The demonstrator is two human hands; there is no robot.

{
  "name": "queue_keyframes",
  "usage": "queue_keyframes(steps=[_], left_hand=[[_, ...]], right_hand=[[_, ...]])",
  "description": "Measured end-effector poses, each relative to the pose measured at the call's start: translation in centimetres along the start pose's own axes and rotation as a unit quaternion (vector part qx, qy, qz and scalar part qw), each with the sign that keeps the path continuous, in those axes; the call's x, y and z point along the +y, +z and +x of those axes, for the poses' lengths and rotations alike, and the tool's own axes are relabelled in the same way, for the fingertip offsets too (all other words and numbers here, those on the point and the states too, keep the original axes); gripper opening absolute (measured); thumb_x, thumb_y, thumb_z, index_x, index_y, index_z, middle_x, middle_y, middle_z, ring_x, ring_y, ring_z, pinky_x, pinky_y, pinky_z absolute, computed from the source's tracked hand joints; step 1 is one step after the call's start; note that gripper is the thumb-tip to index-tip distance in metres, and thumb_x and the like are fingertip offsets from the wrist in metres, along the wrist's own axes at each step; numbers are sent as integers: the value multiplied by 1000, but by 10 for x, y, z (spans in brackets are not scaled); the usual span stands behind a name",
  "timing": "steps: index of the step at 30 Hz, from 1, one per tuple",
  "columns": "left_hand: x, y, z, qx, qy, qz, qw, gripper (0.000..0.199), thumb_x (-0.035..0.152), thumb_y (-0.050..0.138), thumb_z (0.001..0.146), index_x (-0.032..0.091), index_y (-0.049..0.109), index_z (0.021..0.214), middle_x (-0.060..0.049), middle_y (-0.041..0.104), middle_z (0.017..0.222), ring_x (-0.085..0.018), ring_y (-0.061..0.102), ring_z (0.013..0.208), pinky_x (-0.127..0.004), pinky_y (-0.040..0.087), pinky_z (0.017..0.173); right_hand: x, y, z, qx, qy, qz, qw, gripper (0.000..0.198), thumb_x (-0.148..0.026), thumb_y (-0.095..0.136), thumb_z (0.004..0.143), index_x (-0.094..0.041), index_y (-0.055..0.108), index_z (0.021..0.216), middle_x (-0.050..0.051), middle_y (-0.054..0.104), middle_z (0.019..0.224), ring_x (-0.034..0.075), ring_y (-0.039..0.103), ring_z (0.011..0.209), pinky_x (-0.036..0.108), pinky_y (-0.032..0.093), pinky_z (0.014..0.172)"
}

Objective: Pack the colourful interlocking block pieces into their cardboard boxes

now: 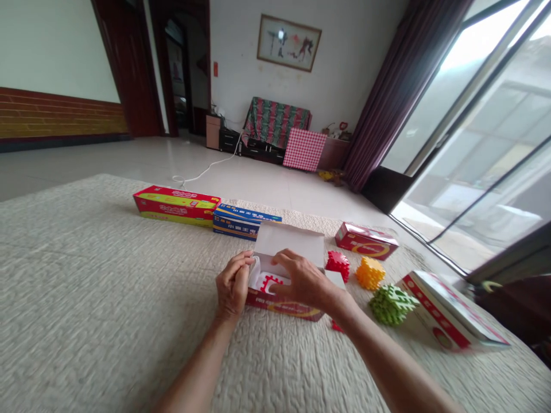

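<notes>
A red cardboard box (279, 304) with its white lid (289, 240) raised stands on the cover in front of me. Inside it are a white liner (256, 272) and a red notched plastic piece (269, 282). My left hand (233, 282) is closed around the box's left end, at the edge of the liner. My right hand (302, 278) reaches over the opening from the right. Its thumb and fingers are apart, with nothing visible between them, and they hide part of the inside.
Right of the box lie red (338, 265), yellow (370, 273) and green (392, 304) stacks of notched pieces. A white-and-red box (456, 312) lies farther right, with another red box (367, 240) behind. Blue (245, 221) and red-and-yellow (177, 205) boxes lie at the back left.
</notes>
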State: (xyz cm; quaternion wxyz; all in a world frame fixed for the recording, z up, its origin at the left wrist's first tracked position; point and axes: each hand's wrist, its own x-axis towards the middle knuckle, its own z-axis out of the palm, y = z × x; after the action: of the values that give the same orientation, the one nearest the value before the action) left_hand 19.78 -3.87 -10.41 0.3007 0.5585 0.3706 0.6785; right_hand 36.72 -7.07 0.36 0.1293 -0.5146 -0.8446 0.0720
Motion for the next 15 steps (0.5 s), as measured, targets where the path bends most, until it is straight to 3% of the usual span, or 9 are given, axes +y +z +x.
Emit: queue_keyframes(steps=[4,8,10,15], left_hand=[[2,0,0,5,-3,-2,1000,22,26,49,87,18,70,84,-10,71,108,-24,64,108,-41,50,98],[2,1,0,1,-2,-8,1000,22,28,51,86,18,70,84,-9,71,107,-23,64,108,-39,50,97],[2,1,0,-1,-4,-11,1000,21,29,52,86,17,70,84,-9,71,107,-24,64,107,-39,50,96],[-2,0,-2,-1,-1,-6,1000,21,30,54,86,17,71,86,-9,70,109,-23,63,108,-36,49,96]], right_hand=[[12,-19,-11,60,2,29,998,26,-26,62,82,-20,61,107,8,65,110,20,63,93,34,50,84],[55,-46,-27,145,57,-2,988,18,-26,58,83,-20,65,99,7,69,100,20,65,89,34,50,81],[85,-55,-35,133,105,-20,985,22,-22,55,82,-20,66,101,8,70,103,21,66,93,35,50,85],[147,-59,-55,13,169,-55,984,51,-6,57,67,-20,66,115,9,67,120,24,64,107,35,50,91]])
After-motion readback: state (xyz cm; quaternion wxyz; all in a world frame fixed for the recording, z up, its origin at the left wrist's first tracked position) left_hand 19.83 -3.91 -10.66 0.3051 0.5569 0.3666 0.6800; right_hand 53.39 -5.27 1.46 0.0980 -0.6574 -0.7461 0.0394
